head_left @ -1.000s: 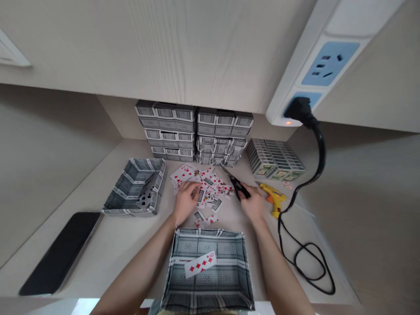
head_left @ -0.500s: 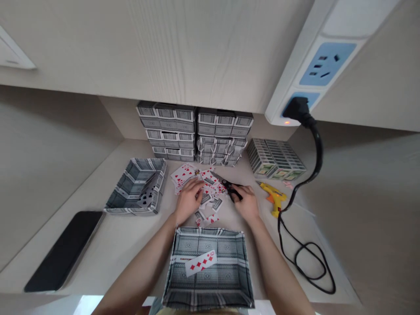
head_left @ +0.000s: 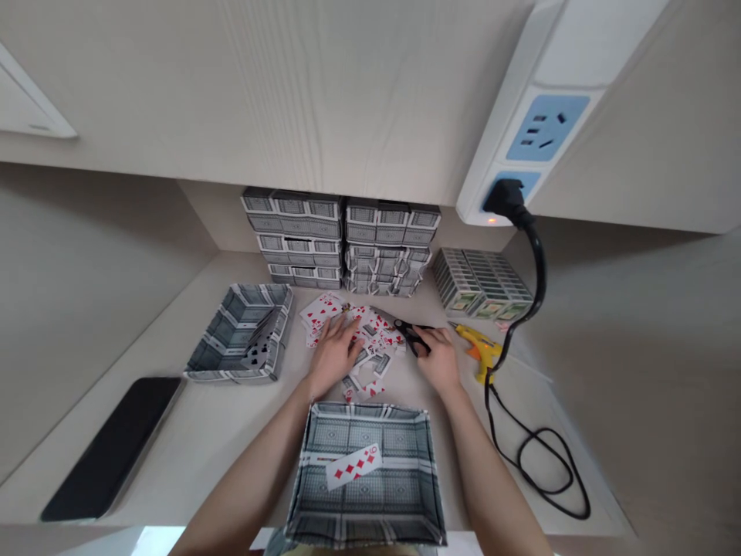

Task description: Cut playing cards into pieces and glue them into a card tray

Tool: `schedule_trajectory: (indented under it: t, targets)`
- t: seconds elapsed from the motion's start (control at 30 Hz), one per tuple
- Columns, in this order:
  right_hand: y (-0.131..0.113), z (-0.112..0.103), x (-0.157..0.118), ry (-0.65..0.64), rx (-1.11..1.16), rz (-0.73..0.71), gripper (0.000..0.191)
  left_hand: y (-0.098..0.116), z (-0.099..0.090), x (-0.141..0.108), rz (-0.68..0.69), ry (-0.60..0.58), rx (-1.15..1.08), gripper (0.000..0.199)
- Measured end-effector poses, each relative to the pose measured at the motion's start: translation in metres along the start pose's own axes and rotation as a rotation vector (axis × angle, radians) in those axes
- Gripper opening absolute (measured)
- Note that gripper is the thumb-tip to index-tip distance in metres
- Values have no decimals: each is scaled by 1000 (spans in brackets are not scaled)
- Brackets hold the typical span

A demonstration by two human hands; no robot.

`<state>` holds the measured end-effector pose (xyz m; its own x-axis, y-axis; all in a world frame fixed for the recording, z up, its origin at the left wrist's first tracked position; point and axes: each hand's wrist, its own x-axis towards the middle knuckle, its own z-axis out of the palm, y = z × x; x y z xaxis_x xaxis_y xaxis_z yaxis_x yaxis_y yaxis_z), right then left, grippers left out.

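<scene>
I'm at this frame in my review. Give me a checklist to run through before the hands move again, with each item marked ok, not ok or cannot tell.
1. Scissors in the right hand: ok, the hand is on the handles.
2. Left hand apart from the blades: ok, though the tip lies near its fingers.
3. Scissors blades fully closed: cannot tell, too small.
4. Near playing-card box free of loose pieces: not ok, a diamonds card piece lies inside.
5. Power strip live: ok, its orange light is lit.
6. Yellow hot glue gun cool: cannot tell; it lies beside the right hand.
</scene>
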<state>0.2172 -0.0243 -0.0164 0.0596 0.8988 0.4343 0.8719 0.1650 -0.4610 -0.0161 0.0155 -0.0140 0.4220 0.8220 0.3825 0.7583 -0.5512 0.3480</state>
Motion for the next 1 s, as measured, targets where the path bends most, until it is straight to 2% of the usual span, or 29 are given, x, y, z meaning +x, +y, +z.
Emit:
schedule_trajectory:
  t: [0.17, 0.33, 0.47, 0.6, 0.83, 1.0]
  targets:
    - [0, 0, 0, -65, 18, -16, 39, -2, -1, 0, -14, 116, -80, 29]
    - [-7, -1, 0, -147, 110, -73, 39, -6, 3, -1, -61, 100, -102, 44]
    - [-6, 2, -1, -101, 92, -66, 38, -8, 6, -1, -85, 78, -97, 43]
    - [-2, 6, -1, -54, 50, -47, 36, -5, 4, -1, -54, 78, -128, 40]
    - [-9, 11, -2, -67, 79, -55, 31, 2, 1, -2, -35, 54, -223, 49]
    - [-11, 13, -2, -53, 76, -39, 30, 3, 2, -2, -43, 83, -298, 46]
